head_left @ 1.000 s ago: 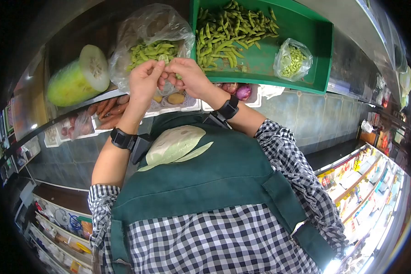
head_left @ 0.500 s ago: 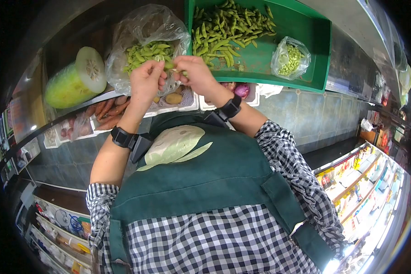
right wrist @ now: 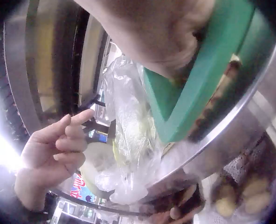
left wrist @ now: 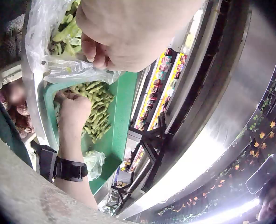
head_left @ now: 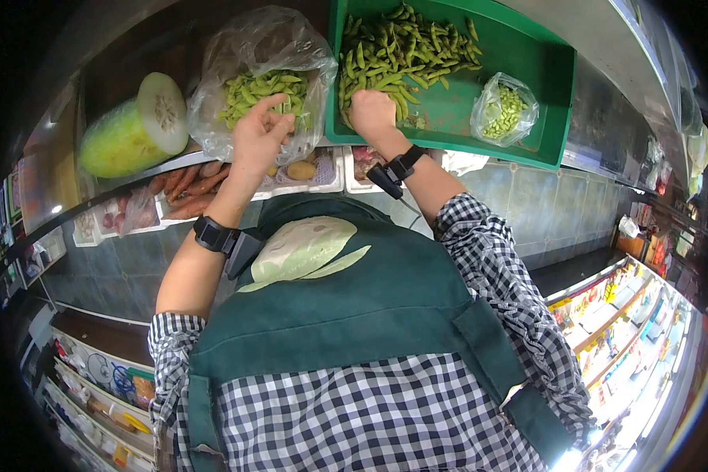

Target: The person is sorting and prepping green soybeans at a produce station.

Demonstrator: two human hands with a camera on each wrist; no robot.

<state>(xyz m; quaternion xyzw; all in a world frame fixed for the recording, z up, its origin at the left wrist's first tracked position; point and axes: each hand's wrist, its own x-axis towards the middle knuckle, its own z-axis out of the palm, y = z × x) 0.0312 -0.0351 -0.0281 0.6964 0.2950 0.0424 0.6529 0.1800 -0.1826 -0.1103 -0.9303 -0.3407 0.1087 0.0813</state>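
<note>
My left hand (head_left: 261,138) hovers over the near side of a clear plastic bag (head_left: 244,35) filled with green soybean pods (head_left: 263,85). Its index finger extends while the others curl loosely, and no object shows in its grasp in the right wrist view. At the near left corner of the green crate (head_left: 448,141), my right hand (head_left: 374,118) reaches down to the edge of a heap of soybean pods (head_left: 405,47). Those fingers bend inward with their tips hidden, so I cannot tell whether they hold a pod. A small bag of shelled beans (head_left: 505,108) sits on the crate's right side.
A cut winter melon (head_left: 126,141) lies left of the plastic bag. Below the counter edge stand white boxes with sweet potatoes (head_left: 189,193), potatoes (head_left: 300,171) and onions. Lit shelves (head_left: 629,330) are behind on the right.
My hands were together over the plastic bag, then parted. My right hand has moved right into the crate at the pods. My left hand has stayed over the bag, its index finger now extended.
</note>
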